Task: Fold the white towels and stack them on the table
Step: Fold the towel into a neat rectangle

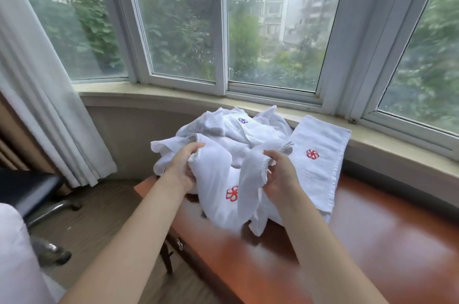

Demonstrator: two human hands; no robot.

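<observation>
White towels lie heaped on the reddish wooden table (pixel 372 241) below the bay window (pixel 223 30), and one of them is lifted from the front of the heap by both hands. At the far left a pale curtain (pixel 37 92) hangs to the floor, with a dark chair seat (pixel 27 189) on a chrome base beneath it. Next comes the left hand (pixel 180 170), its fingers curled tight round a bunched edge of the held towel (pixel 216 194), thumb on top. That towel sags between the hands, crumpled, with a red flower emblem (pixel 232 193) showing on its front; its lower folds brush the table. Behind it the unfolded pile (pixel 236 132) rises against the window sill (pixel 149 102), one piece bearing a blue emblem. The right hand (pixel 282 174) pinches the towel's other hemmed edge, fingers closed on the cloth. Further right a folded towel (pixel 320 162) lies flat and long on the table, just beside the pile, its far end resting up against the sill, a red emblem on top.
</observation>
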